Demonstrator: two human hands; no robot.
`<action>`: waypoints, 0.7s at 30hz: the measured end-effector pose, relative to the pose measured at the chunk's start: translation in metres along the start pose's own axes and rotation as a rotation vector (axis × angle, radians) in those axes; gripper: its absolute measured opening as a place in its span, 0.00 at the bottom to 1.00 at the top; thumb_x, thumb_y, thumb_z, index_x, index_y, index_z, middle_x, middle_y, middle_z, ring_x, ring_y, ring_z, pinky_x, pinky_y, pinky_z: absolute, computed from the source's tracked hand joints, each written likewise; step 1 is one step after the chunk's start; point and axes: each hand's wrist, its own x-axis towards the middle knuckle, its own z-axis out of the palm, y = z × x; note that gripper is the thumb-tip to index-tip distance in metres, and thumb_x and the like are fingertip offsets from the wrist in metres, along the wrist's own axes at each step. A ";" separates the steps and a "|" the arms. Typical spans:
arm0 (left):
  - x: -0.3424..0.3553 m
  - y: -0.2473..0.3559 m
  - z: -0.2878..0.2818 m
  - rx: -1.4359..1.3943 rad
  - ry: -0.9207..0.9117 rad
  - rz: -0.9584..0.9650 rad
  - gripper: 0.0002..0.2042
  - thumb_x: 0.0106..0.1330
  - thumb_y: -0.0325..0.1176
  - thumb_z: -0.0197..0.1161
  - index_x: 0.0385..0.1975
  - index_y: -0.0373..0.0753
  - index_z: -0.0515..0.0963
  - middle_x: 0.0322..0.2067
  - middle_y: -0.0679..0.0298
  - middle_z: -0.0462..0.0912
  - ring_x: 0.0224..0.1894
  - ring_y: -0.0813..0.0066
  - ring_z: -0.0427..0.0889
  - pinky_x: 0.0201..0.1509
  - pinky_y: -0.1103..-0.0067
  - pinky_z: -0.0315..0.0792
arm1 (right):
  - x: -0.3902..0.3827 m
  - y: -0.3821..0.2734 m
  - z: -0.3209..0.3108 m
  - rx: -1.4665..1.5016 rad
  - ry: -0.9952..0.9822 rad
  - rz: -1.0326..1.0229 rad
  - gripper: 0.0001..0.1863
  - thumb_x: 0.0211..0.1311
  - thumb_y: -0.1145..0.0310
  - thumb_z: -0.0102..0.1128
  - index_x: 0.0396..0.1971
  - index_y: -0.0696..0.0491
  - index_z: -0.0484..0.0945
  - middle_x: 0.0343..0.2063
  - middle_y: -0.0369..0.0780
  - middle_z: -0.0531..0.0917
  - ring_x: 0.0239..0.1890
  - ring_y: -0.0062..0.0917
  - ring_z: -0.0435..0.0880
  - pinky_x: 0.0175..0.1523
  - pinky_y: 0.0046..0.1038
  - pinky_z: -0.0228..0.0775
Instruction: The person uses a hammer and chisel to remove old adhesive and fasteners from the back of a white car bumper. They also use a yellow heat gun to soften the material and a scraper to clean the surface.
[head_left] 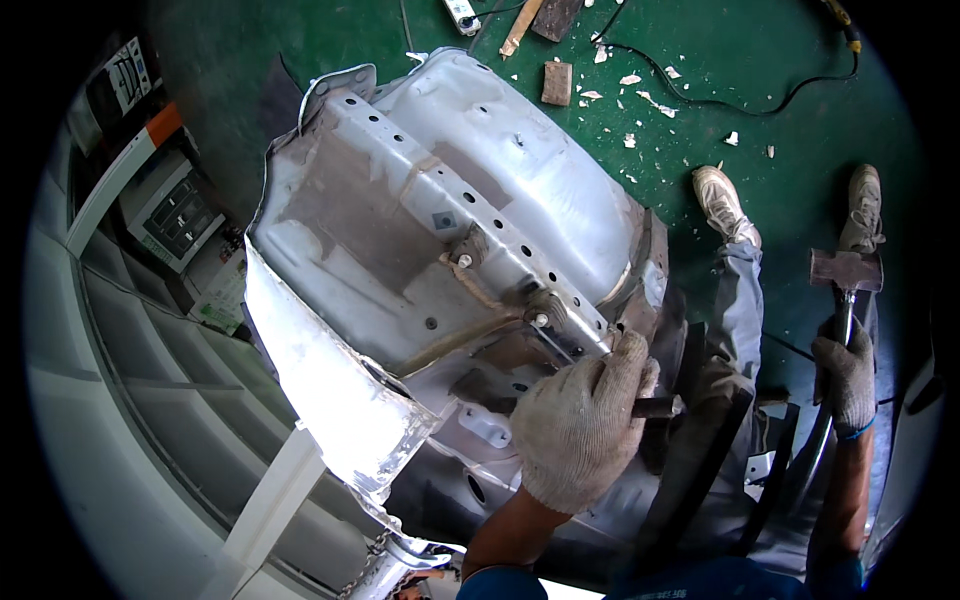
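Note:
A silver-grey car body section with a long holed rail lies in front of me. My left hand, in a knitted work glove, is closed round a chisel-like steel bar near the rail's lower right end. The bar's blunt end sticks out to the right; its other end passes over the sheet metal, and I cannot tell whether it touches. On the right, my gloved right hand grips a hammer by its shiny metal handle. The hammer's head points away from me, apart from the bar.
A wooden block, paint-like flakes and a black cable lie on the green floor. Pale shoes stand right of the panel. A white ribbed panel borders the left, with a chain below.

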 end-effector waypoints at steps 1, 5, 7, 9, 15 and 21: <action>0.001 -0.001 -0.006 -0.010 0.020 0.038 0.20 0.59 0.39 0.75 0.52 0.45 0.85 0.22 0.64 0.79 0.23 0.63 0.81 0.26 0.69 0.74 | 0.002 0.002 -0.002 -0.020 0.000 0.008 0.08 0.60 0.68 0.60 0.32 0.57 0.73 0.16 0.32 0.70 0.09 0.15 0.64 0.12 0.19 0.58; 0.005 -0.010 -0.037 0.014 0.077 0.108 0.24 0.54 0.37 0.78 0.52 0.44 0.84 0.21 0.66 0.79 0.23 0.66 0.81 0.26 0.71 0.73 | 0.001 0.003 -0.008 -0.004 -0.004 0.052 0.10 0.59 0.69 0.63 0.36 0.57 0.74 0.17 0.32 0.71 0.09 0.15 0.66 0.13 0.19 0.60; 0.008 -0.019 -0.049 0.060 0.103 0.058 0.21 0.54 0.31 0.76 0.50 0.45 0.84 0.23 0.67 0.82 0.25 0.68 0.83 0.29 0.73 0.75 | -0.001 -0.002 -0.007 -0.021 -0.001 0.038 0.11 0.60 0.68 0.62 0.36 0.57 0.73 0.17 0.32 0.71 0.09 0.15 0.66 0.13 0.19 0.60; 0.023 -0.030 -0.064 0.108 0.139 0.028 0.19 0.55 0.28 0.74 0.49 0.46 0.84 0.25 0.67 0.84 0.26 0.69 0.84 0.31 0.73 0.77 | -0.004 -0.014 -0.005 -0.045 -0.016 0.018 0.11 0.60 0.67 0.62 0.36 0.56 0.73 0.17 0.32 0.71 0.09 0.15 0.66 0.13 0.19 0.61; 0.029 -0.064 -0.069 0.000 0.355 -0.131 0.12 0.63 0.28 0.71 0.46 0.43 0.84 0.36 0.58 0.87 0.35 0.59 0.87 0.40 0.70 0.80 | -0.016 -0.040 0.012 -0.086 0.004 -0.082 0.10 0.59 0.67 0.61 0.36 0.56 0.72 0.17 0.32 0.70 0.09 0.14 0.66 0.13 0.19 0.61; 0.028 -0.073 -0.090 -0.140 0.563 -0.206 0.09 0.67 0.33 0.70 0.44 0.39 0.85 0.36 0.57 0.87 0.37 0.61 0.87 0.41 0.72 0.79 | -0.032 -0.079 0.034 -0.113 -0.030 -0.140 0.07 0.60 0.70 0.56 0.35 0.56 0.73 0.15 0.31 0.69 0.08 0.15 0.64 0.13 0.19 0.58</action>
